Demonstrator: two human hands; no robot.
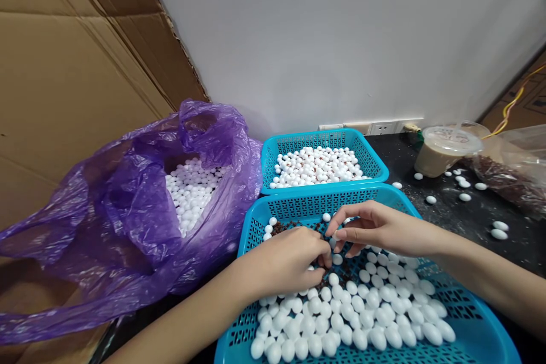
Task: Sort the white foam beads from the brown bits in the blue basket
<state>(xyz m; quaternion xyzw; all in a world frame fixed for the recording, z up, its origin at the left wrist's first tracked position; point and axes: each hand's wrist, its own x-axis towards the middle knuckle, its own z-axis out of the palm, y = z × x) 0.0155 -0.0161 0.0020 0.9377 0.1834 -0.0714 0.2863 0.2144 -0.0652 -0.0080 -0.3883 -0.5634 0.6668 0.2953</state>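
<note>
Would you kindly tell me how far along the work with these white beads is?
The purple bag looks furthest along: its beads show no brown. In hand: the left hand and right hand are among beads and brown bits in the near basket. Left: the far basket holds beads flecked with brown.

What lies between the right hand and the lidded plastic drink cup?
The head view shows the rim of the blue plastic basket, then loose white foam balls scattered on the dark tabletop.
</note>
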